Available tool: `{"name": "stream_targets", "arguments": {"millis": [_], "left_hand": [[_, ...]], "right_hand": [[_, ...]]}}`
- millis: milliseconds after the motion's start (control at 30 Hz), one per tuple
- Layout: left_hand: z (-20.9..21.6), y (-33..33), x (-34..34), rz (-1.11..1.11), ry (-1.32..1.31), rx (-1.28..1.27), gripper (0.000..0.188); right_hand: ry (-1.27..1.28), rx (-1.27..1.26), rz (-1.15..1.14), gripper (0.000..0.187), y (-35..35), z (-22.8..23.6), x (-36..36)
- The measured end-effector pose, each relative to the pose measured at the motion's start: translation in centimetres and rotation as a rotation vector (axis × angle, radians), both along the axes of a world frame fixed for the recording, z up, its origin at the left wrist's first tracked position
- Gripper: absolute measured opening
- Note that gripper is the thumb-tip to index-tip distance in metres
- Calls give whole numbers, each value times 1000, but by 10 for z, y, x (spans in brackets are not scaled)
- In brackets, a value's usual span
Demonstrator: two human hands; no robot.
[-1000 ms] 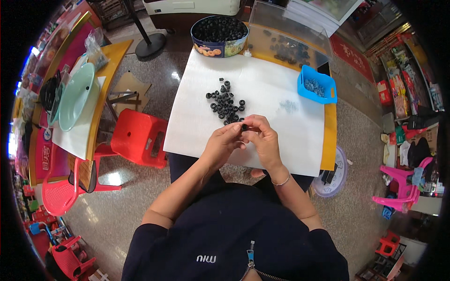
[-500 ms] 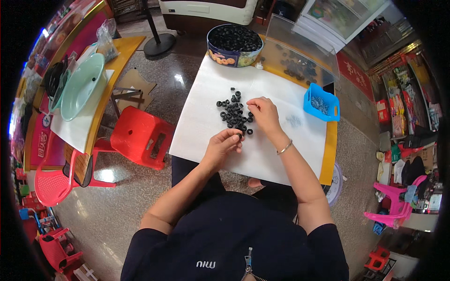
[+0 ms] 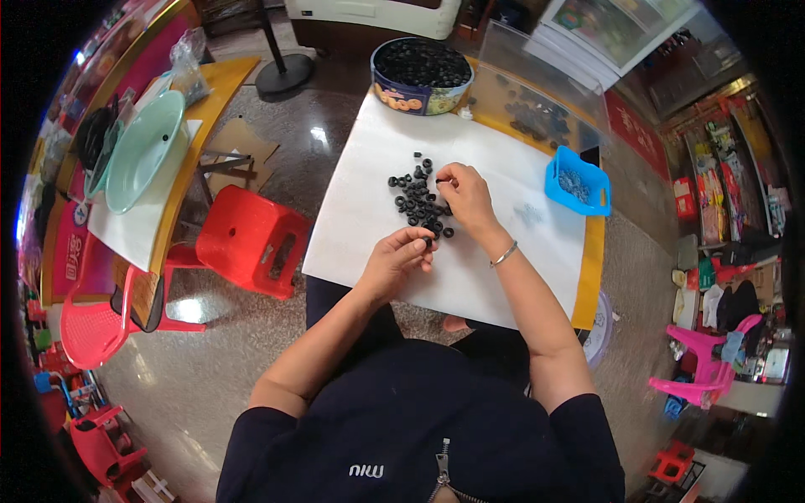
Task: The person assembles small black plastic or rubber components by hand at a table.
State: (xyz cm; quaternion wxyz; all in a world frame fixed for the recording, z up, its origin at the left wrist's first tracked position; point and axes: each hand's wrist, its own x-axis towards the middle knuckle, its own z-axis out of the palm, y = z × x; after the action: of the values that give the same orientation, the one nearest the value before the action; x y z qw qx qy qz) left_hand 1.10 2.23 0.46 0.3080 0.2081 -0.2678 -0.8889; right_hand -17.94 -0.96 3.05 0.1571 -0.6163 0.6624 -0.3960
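Note:
Small black ring-shaped parts [image 3: 411,199] lie in a loose pile on the white sheet [image 3: 352,226] covering the table. At the pile's near edge, my left hand [image 3: 401,258] pinches one black ring between thumb and forefinger. My right hand [image 3: 465,199] is over the pile's right side, its thumb and forefinger closed on a small dark piece that the fingers partly hide. A round tin [image 3: 419,102] full of the same black parts stands at the table's far edge. To the right, a blue plastic basket [image 3: 553,186] holds small grey-silver pieces.
A small scatter of grey bits [image 3: 530,214] lies on the sheet right of my right hand. Behind it stands a clear panel [image 3: 545,63]. On my left are a red stool [image 3: 243,235] and a side table with a green basin [image 3: 138,180].
My right hand has shifted slightly left and farther over the pile, its fingers now closed on a small dark piece. My left hand stays nearly in place with its ring.

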Motion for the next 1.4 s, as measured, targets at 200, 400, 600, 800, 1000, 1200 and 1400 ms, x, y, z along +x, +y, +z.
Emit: {"name": "stream_targets", "arguments": {"millis": [200, 400, 600, 800, 1000, 1200, 1400], "left_hand": [[-7, -1, 6, 49, -47, -37, 23], [0, -1, 2, 23, -40, -55, 21], [-4, 2, 2, 31, -3, -72, 21], [-3, 2, 2, 22, -46, -97, 22], [0, 0, 6, 22, -67, -62, 24], [5, -2, 5, -32, -23, -31, 24], [-5, -2, 9, -26, -27, -26, 25]], "right_hand": [[102, -84, -85, 9, 63, -4, -6], [177, -121, -141, 10, 102, -10, 1], [154, -110, -402, 9, 105, -15, -48], [391, -90, -398, 9, 96, -23, -59], [68, -85, -413, 12, 95, -12, -36], [-1001, 149, -52, 13, 108, 30, 37], [-998, 156, 23, 13, 99, 22, 56]]}}
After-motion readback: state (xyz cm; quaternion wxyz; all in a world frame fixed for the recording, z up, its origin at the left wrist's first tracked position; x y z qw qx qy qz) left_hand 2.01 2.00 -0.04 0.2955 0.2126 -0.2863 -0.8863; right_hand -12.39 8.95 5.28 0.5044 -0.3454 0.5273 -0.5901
